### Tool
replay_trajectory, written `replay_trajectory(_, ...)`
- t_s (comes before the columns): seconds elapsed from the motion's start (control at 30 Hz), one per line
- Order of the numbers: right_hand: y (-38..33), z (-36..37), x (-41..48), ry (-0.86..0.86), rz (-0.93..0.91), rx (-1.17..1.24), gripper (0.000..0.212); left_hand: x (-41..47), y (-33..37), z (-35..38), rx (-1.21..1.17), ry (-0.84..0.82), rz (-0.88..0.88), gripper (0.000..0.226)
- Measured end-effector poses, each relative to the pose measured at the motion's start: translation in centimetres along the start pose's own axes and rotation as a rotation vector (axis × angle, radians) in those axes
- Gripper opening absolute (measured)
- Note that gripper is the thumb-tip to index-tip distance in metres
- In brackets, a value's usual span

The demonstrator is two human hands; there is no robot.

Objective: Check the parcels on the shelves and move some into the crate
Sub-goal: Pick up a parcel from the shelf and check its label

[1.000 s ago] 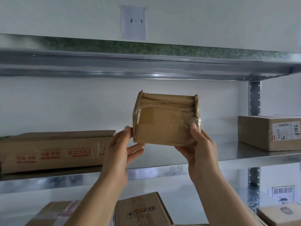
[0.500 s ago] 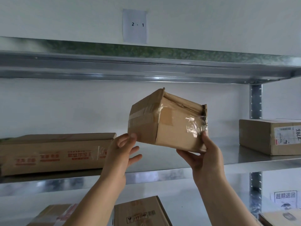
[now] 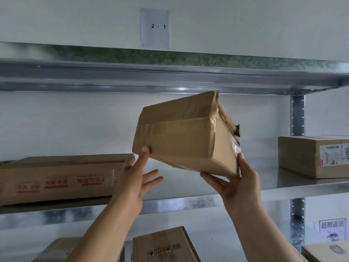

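1 tilted parcel [image 3: 177, 140], long axis left-right; right hand [image 3: 239, 184] gripping it, left hand [image 3: 132, 178] straight-fingered against it.

A paper label [image 3: 154, 28] printed "2 - 1" sticks to the white wall [image 3: 264, 25].

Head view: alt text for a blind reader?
A tape-wrapped brown cardboard parcel is held tilted in front of a grey metal shelf: the right hand grips its lower right corner, the left hand touches its lower left corner with a straight finger. On the shelf lie a long red-printed cardboard box at left and a labelled brown box at right.
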State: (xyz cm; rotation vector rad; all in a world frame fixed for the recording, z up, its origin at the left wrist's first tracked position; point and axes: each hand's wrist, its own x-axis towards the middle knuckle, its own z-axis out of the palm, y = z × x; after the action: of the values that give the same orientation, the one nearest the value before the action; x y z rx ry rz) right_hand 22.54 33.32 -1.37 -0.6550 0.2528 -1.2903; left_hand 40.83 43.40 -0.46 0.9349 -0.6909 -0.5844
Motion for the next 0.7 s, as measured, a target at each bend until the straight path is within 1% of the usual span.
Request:
replay_trajectory(0.07, 0.0, -0.1, 0.1, -0.009, 0.002, 0.005, 0.029, 0.2, 0.1, -0.1, -0.036, -0.014, 0.008, 0.093)
replay_trajectory(0.17, -0.1, -0.4, 0.2, -0.023, 0.015, 0.004, 0.030, 0.3, 0.4, -0.3, -0.077, -0.040, 0.012, 0.097)
replay_trajectory(0.2, -0.1, -0.5, 0.2, -0.025, 0.021, 0.001, 0.031, 0.4, 0.5, -0.3, -0.091, -0.043, 0.016, 0.095)
replay_trajectory(0.3, -0.2, -0.7, 0.2, -0.027, 0.028, -0.002, 0.032, 0.7, 0.9, -0.7, -0.081, -0.066, 0.011, 0.077)
replay_trajectory(0.37, -0.2, -0.9, 0.3, -0.035, 0.032, -0.010, 0.032, 0.9, 0.9, -0.8, -0.074, -0.116, -0.028, 0.072)
replay_trajectory(0.47, -0.3, -1.0, 0.4, -0.044, 0.046, -0.033, 0.032, 0.8, 0.8, -0.9, -0.143, -0.165, -0.073, 0.062)
replay_trajectory(0.6, -0.5, -1.0, 0.4, -0.037, 0.072, -0.112, 0.029, 1.0, 0.5, -1.1, -0.284, -0.134, -0.057, 0.057)
replay_trajectory(0.7, -0.7, -0.8, 0.4, -0.011, 0.062, -0.227, 0.030, 0.9, 0.1, -1.2, -0.318, -0.094, -0.023, 0.051)
